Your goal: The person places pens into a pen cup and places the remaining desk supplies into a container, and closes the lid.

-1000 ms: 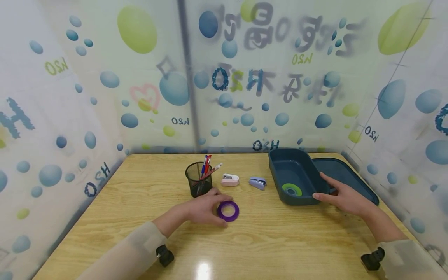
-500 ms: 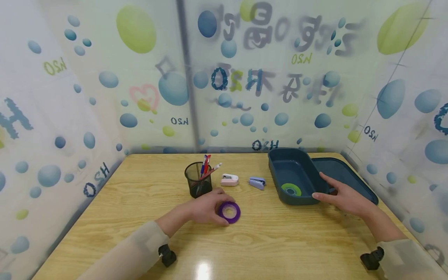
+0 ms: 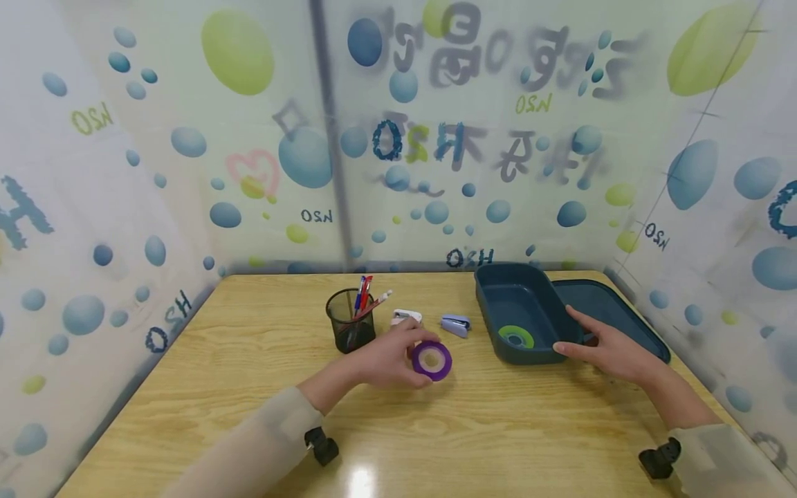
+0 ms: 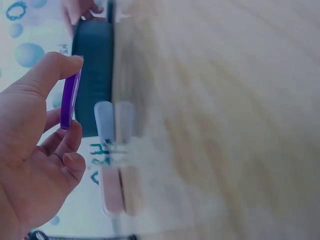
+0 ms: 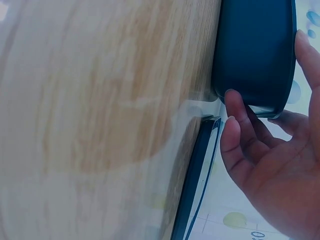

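Note:
My left hand (image 3: 394, 356) pinches a roll of purple tape (image 3: 447, 361) between thumb and fingers, above the table in front of a pink-and-white stapler (image 3: 407, 316). Edge-on, the purple tape (image 4: 71, 100) shows in the left wrist view. My right hand (image 3: 613, 353) holds the near right corner of a dark teal box (image 3: 529, 357), thumb and fingers spread around its walls. In the right wrist view, curled fingers (image 5: 245, 125) lie against the box's end (image 5: 255, 55). A roll of green tape (image 3: 526, 337) lies inside the box.
A black mesh pen cup (image 3: 353, 333) with several pens stands left of the staplers. A lilac stapler (image 3: 456, 325) lies between the pink one and the box. The dark teal lid (image 3: 613, 311) lies right of the box, on the wooden table (image 3: 249, 346).
My left hand has raised the purple tape off the table and carried it rightward, now partly covering the pink stapler. The right hand keeps its place at the box.

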### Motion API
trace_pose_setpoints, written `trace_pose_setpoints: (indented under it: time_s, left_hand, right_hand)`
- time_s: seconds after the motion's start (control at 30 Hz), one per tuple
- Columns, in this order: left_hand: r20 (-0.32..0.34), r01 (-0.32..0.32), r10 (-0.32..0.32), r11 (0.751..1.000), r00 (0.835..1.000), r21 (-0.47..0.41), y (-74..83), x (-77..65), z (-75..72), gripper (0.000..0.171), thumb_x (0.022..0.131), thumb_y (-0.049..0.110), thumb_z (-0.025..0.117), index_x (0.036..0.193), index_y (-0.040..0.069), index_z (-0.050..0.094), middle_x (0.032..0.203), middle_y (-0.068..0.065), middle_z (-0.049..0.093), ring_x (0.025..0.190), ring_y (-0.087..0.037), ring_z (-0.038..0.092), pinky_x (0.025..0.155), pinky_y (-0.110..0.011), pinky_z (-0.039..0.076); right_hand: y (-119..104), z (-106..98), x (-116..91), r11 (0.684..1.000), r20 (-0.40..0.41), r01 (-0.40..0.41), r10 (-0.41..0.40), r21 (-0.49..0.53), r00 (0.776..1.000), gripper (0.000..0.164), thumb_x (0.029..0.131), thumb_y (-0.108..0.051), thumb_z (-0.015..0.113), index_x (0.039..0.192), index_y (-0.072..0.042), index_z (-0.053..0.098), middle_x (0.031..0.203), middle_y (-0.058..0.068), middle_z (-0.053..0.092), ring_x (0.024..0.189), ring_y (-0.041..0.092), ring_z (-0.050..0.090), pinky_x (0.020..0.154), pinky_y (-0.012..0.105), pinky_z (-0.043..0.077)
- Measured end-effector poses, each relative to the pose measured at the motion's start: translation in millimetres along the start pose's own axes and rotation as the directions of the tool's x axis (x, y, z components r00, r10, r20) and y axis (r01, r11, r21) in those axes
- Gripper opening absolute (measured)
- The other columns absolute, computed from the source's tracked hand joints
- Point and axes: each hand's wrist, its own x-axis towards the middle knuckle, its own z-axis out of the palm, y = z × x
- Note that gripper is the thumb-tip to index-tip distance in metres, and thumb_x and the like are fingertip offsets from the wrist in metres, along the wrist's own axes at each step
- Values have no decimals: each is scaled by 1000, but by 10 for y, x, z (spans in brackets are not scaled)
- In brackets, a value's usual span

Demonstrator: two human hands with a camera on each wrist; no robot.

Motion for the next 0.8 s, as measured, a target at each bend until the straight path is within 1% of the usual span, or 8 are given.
trace_pose_setpoints:
  time_s: [0.07,0.13,0.2,0.33,0.47,0.57,0.67,0.8]
  left_hand:
    - [-8,-12,12,1000,1000,-7,48,62,10,69,91,32,91,153,21,63,140,-3,54,121,-17,58,99,-28,56]
    - [-16,-28,28,999,999,-15,98,124,21,69,91,33,91,153,21,63,136,-1,54,117,-15,57,95,-25,55]
    - [-24,-43,42,999,999,-26,146,186,35,69,91,32,91,153,20,63,133,-1,54,113,-14,57,94,-25,55]
    - [-44,-79,77,996,996,-43,223,320,71,70,90,31,91,153,16,63,132,-4,54,112,-14,55,93,-24,55]
    - [-65,-110,106,992,992,-59,294,469,107,69,91,29,91,153,15,63,132,-4,54,112,-13,53,93,-25,53]
    - [-80,-115,109,991,991,-69,356,592,127,69,91,30,91,152,16,63,132,-4,53,111,-12,54,96,-25,55]
    - [-89,-108,102,992,991,-66,412,715,147,70,90,31,91,152,17,63,132,-4,53,111,-10,55,97,-23,55]
    - [-97,-87,81,994,992,-67,472,867,168,71,91,32,91,154,18,62,130,-3,52,111,-12,54,94,-20,54]
  right_hand:
    - [-4,2,1,1000,1,1,-1,1,1000,106,105,-53,71,176,-3,10,166,45,31,100,25,66,74,39,52]
    - [-7,5,2,1000,3,1,-1,4,1000,106,105,-52,71,176,-3,10,167,46,28,101,25,67,74,39,52]
    - [-7,9,4,1000,5,1,-1,4,1000,106,105,-52,71,176,-3,10,168,47,27,103,26,67,75,39,52]
    - [-1,11,5,1000,7,2,-2,8,1000,105,105,-52,71,176,-4,9,168,47,26,102,26,67,74,39,52]
    - [6,6,5,1000,9,4,-4,14,1000,105,106,-52,70,176,-5,8,168,46,27,99,24,66,73,39,52]
    - [12,0,8,1000,8,2,-2,14,1000,105,106,-52,70,176,-5,7,169,46,25,98,24,66,72,39,52]
    - [17,-2,11,1000,2,0,0,4,1000,105,106,-53,70,176,-5,8,169,46,24,102,25,68,74,39,52]
    - [20,0,14,1000,-3,-1,1,-3,1000,105,106,-53,70,176,-4,9,168,45,27,105,26,68,75,39,52]
